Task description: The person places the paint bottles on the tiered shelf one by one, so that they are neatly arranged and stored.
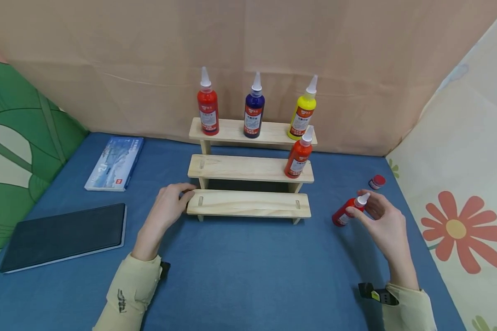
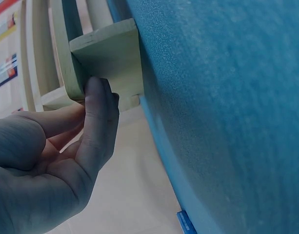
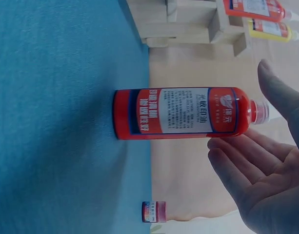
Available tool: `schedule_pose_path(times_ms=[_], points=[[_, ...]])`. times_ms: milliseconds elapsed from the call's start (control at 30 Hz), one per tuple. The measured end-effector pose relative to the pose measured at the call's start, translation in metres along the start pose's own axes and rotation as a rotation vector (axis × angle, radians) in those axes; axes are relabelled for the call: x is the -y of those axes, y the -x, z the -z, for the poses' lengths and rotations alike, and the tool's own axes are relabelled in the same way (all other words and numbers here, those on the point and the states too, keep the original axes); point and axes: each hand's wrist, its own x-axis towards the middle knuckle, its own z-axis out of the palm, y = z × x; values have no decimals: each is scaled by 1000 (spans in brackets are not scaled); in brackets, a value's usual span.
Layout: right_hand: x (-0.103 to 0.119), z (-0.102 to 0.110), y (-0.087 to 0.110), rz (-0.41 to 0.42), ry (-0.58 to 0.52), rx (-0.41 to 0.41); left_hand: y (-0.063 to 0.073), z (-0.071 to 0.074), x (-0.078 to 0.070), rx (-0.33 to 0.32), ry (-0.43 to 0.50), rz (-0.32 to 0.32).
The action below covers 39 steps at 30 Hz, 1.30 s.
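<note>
A three-tier wooden display stand (image 1: pixel 248 203) stands on the blue cloth. At the left end of its lowest step is my left hand (image 1: pixel 170 205); in the left wrist view, the thumb and fingers pinch the step's corner. A red bottle (image 3: pixel 183 112) with a white nozzle stands upright on the cloth, right of the stand. My right hand (image 1: pixel 383 220) is spread around its upper part: the fingers meet its side, while the thumb is apart from it in the right wrist view. The top step bears a red bottle (image 1: pixel 208 110), a dark blue bottle (image 1: pixel 254 112) and a yellow bottle (image 1: pixel 302 115). An orange-red bottle (image 1: pixel 299 158) stands on the middle step.
A small red-capped jar (image 1: pixel 377 182) stands beyond my right hand. At the left lie a light-blue book or box (image 1: pixel 115 163) and a dark flat notebook-like slab (image 1: pixel 64 236). A beige cloth wall (image 1: pixel 149 69) rises behind the stand; a flower-patterned wall (image 1: pixel 464 161) is at the right.
</note>
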Motion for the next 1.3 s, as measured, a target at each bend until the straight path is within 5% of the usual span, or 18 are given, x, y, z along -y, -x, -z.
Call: schedule_pose_path(times_ms=[1300], points=[[-11, -11, 2, 38, 9, -20, 1, -1, -1, -8, 1, -5]])
